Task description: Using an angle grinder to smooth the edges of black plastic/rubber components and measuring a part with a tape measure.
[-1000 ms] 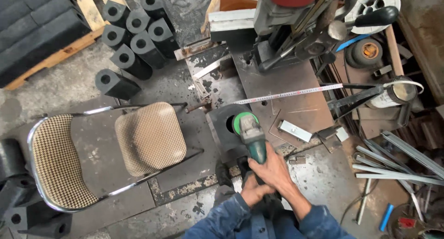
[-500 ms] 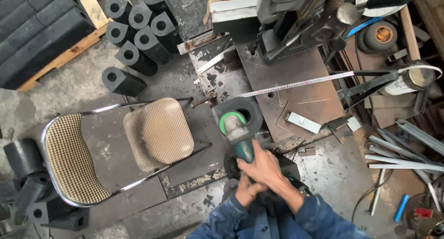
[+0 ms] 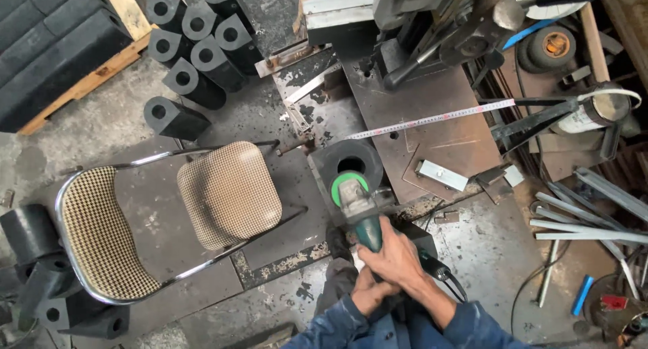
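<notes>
Both hands gripped a green grinder (image 3: 356,210), the right hand (image 3: 397,254) with fingers wrapped round its body, the left hand (image 3: 368,293) curled behind. Its disc sat at the rim of a black block (image 3: 351,160) beside a chair (image 3: 169,214). Grinding looked underway; how much remained was unclear.

Green angle grinder (image 3: 356,210), disc against dark rubber cylinder's (image 3: 351,161) holed end, on the floor

Concrete floor (image 3: 135,119) bears steel plate (image 3: 432,99), chair (image 3: 169,214).
</notes>
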